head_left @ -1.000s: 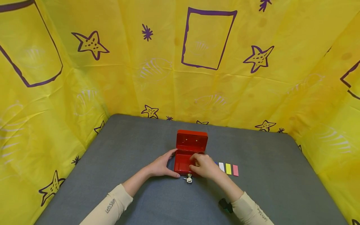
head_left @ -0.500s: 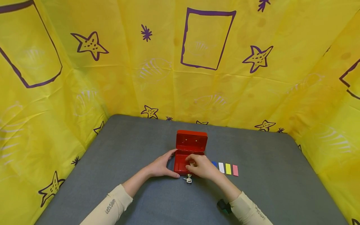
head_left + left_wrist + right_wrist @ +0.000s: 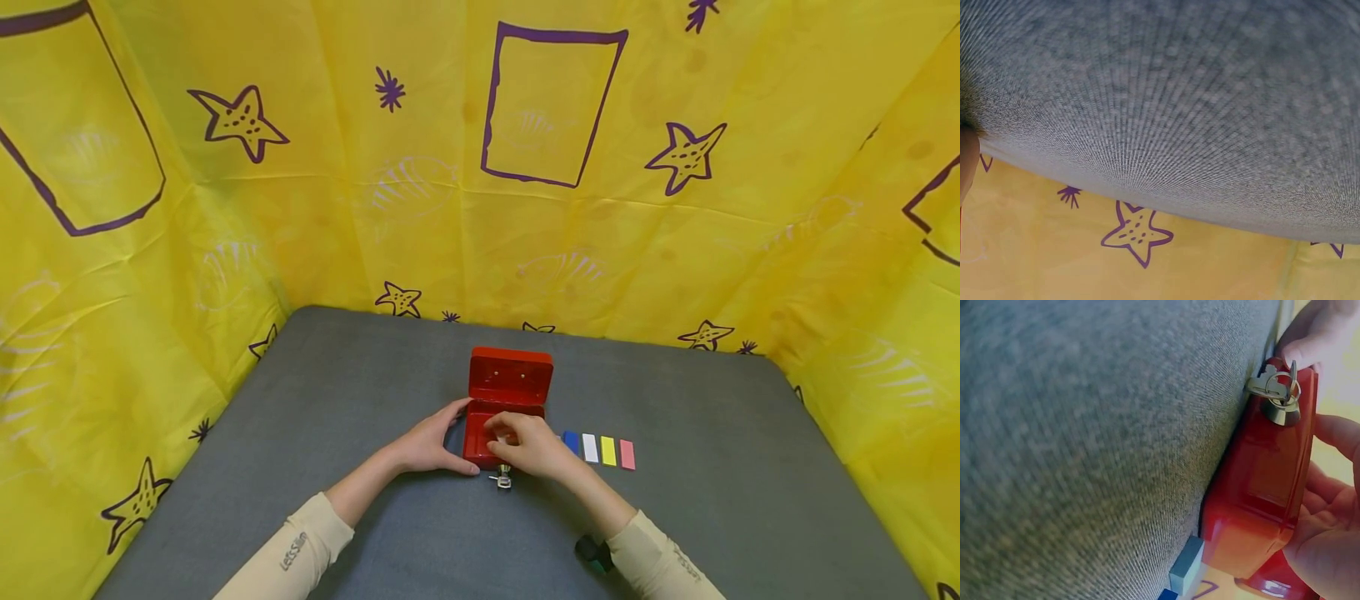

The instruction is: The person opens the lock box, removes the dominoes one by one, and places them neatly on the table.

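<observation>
In the head view a small red cash box [image 3: 478,429] stands with its lid [image 3: 512,375] raised. My left hand [image 3: 429,442] holds its left side, thumb at the front corner and fingers near the back. My right hand [image 3: 534,443] is over the open box with curled fingers and the thumb below them. Whether anything lies between its fingertips is hidden, also in the right wrist view, where part of that hand [image 3: 1329,531] shows beside the box. Keys [image 3: 1272,384] on a ring hang from the front lock.
Right of the box lies a row of small flat blocks: blue [image 3: 572,442], white [image 3: 590,448], yellow [image 3: 607,452] and pink [image 3: 627,455]. A pale blue block [image 3: 1186,565] sits close to the box. Yellow printed cloth [image 3: 420,225] walls surround the grey table [image 3: 360,367].
My right hand has shifted a little to the left over the box, uncovering more of the blue block. My left hand and the box have stayed in place.
</observation>
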`<state>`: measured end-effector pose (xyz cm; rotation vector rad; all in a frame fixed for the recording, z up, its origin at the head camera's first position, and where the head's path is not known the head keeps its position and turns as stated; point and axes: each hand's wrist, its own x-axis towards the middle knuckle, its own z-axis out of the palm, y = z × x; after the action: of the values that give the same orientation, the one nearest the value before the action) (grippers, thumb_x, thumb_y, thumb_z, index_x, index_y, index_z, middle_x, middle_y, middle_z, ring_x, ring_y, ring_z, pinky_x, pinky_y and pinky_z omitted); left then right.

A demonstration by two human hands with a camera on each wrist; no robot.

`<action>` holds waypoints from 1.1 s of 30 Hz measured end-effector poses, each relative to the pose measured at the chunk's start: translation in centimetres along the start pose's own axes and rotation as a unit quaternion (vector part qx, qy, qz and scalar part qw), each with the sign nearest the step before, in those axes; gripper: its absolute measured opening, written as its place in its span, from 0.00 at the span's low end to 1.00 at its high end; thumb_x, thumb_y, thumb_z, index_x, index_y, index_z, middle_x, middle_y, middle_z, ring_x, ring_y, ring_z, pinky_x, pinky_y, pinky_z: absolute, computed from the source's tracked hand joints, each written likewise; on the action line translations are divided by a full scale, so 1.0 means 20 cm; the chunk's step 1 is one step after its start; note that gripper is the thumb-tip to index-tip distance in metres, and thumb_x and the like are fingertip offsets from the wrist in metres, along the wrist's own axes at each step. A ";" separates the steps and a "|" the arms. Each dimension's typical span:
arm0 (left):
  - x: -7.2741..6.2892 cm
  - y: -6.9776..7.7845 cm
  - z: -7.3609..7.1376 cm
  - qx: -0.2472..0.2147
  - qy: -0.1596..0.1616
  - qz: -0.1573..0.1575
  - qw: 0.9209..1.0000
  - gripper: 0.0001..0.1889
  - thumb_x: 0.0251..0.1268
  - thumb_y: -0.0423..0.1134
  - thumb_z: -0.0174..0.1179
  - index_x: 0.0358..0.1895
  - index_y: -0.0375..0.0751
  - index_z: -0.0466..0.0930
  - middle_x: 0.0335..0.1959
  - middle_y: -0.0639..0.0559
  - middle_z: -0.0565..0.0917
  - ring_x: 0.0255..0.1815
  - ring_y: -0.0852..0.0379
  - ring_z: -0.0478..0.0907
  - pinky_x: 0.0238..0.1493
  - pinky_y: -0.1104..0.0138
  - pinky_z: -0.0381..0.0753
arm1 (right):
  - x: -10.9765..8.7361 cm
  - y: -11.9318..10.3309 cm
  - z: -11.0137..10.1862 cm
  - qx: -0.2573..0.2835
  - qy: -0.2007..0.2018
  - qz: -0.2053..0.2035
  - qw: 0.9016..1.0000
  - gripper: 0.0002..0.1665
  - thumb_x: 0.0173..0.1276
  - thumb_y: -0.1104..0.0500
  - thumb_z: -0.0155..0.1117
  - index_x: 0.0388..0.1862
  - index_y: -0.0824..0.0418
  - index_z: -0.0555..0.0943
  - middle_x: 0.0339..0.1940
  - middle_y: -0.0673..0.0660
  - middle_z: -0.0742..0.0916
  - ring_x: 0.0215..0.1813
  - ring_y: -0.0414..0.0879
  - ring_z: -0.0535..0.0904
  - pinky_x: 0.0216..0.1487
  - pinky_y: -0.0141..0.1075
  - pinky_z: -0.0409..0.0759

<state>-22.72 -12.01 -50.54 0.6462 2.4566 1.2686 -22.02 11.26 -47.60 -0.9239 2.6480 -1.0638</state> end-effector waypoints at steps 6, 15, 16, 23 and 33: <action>-0.01 0.00 0.00 0.000 0.001 -0.005 1.000 0.54 0.46 0.52 0.76 0.75 0.46 0.54 0.71 0.47 0.65 0.70 0.45 0.63 0.67 0.44 0.62 | 0.01 0.01 0.02 0.003 0.005 -0.022 1.000 0.17 0.67 0.57 0.64 0.52 0.63 0.81 0.46 0.57 0.86 0.46 0.51 0.82 0.49 0.45 0.82; -0.01 0.02 -0.01 -0.006 -0.003 0.004 1.000 0.54 0.46 0.51 0.77 0.75 0.44 0.54 0.72 0.47 0.65 0.71 0.46 0.63 0.68 0.45 0.61 | 0.01 0.00 0.03 0.010 0.001 -0.023 1.000 0.18 0.67 0.58 0.64 0.54 0.62 0.80 0.48 0.56 0.86 0.47 0.50 0.81 0.50 0.44 0.82; -0.01 0.02 -0.01 -0.006 -0.003 0.004 1.000 0.54 0.46 0.51 0.77 0.75 0.44 0.54 0.71 0.47 0.65 0.70 0.46 0.63 0.68 0.45 0.61 | 0.01 -0.01 0.03 0.010 0.001 -0.024 1.000 0.18 0.67 0.58 0.64 0.54 0.62 0.80 0.48 0.56 0.86 0.47 0.50 0.81 0.50 0.44 0.82; -0.01 0.01 -0.01 -0.008 -0.004 0.006 1.000 0.54 0.45 0.51 0.77 0.75 0.44 0.53 0.71 0.47 0.65 0.70 0.46 0.63 0.69 0.46 0.61 | 0.02 -0.02 0.05 0.010 0.002 -0.032 0.999 0.17 0.68 0.58 0.64 0.54 0.61 0.80 0.47 0.56 0.86 0.46 0.50 0.81 0.50 0.43 0.81; 0.00 0.00 0.00 0.003 0.003 0.026 1.000 0.55 0.45 0.50 0.77 0.75 0.41 0.53 0.71 0.45 0.66 0.68 0.45 0.66 0.66 0.47 0.64 | 0.03 -0.03 0.06 0.006 0.004 -0.034 0.999 0.15 0.69 0.58 0.63 0.53 0.61 0.81 0.48 0.55 0.85 0.47 0.51 0.80 0.50 0.43 0.80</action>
<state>-22.74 -12.13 -50.55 0.7135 2.4642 1.2840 -21.77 9.84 -48.08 -1.0153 2.6313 -1.0972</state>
